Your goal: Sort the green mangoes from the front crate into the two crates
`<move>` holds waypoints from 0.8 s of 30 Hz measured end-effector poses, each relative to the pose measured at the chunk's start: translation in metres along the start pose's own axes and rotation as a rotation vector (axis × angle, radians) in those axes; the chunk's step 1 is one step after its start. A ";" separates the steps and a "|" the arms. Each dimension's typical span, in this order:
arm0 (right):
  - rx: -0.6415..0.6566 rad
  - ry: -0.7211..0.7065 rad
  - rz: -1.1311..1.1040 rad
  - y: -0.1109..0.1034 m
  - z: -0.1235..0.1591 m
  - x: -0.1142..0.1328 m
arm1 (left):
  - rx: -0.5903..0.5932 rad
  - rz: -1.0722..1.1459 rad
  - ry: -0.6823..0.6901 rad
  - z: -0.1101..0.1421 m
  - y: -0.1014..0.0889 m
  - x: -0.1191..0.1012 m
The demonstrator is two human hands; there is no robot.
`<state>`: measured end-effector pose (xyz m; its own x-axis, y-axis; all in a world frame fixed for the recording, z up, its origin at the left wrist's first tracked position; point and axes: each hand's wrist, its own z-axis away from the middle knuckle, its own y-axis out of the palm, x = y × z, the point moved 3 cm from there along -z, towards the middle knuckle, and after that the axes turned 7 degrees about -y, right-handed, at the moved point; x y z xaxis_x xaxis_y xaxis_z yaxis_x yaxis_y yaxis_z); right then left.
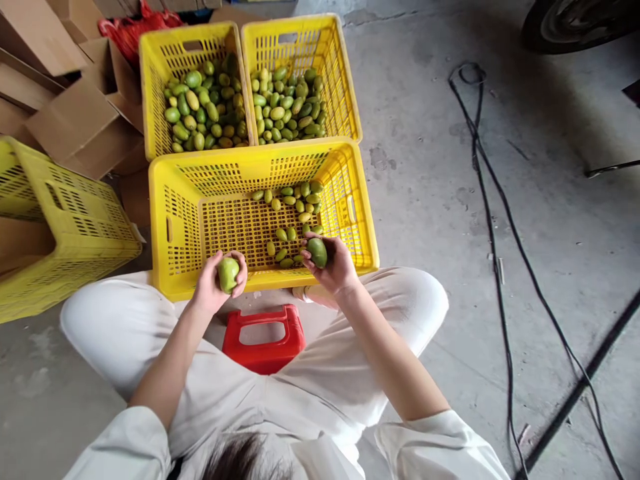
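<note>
My left hand (216, 283) is closed round a light green oval fruit (229, 275), held over the near left rim of the front yellow crate (167, 283). In my right hand (337, 267) is a darker green fruit (317, 253), gripped above the crate's near right part. Several small green and yellowish oval fruits (281, 235) lie on the slatted floor of this crate, mostly on its right side. Some fruits near my right fingers are partly hidden by that hand.
Behind stand two more yellow crates, a left one (155, 93) and a right one (345, 73), both holding many fruits. Another yellow crate (90, 227) and cardboard boxes (85, 120) are at the left. A red stool (265, 360) sits between my legs. Black cable (493, 240) crosses the concrete floor.
</note>
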<state>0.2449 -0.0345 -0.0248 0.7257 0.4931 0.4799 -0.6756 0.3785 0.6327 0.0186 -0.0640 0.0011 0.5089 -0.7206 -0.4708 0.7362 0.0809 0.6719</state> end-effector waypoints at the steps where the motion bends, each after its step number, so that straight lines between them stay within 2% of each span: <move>1: -0.004 -0.015 -0.019 0.001 0.000 0.002 | -0.043 0.043 0.036 0.000 0.000 -0.005; 5: 0.046 -0.151 -0.032 0.009 0.004 0.014 | -0.244 0.139 0.169 0.000 -0.008 -0.020; 8: 0.068 -0.185 -0.044 0.012 0.007 0.016 | -0.315 0.100 0.189 -0.004 -0.015 -0.014; 12: 0.140 -0.086 0.031 0.015 0.009 0.006 | -0.258 -0.042 0.081 -0.008 -0.014 0.003; 15: 0.205 -0.019 0.102 0.018 0.012 0.003 | -0.186 -0.053 0.018 -0.005 -0.008 0.002; 20: 0.184 -0.128 0.027 0.021 0.013 0.016 | -0.261 0.167 0.205 0.004 -0.006 -0.022; 22: 0.177 -0.119 0.004 0.023 0.014 0.019 | -0.269 0.179 0.214 0.004 -0.007 -0.023; 24: 0.184 -0.114 0.018 0.024 0.016 0.019 | -0.228 0.120 0.170 0.002 -0.006 -0.017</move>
<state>0.2442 -0.0284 0.0090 0.7308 0.4029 0.5511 -0.6611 0.2163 0.7185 0.0044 -0.0536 0.0064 0.6518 -0.5726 -0.4973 0.7373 0.3247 0.5924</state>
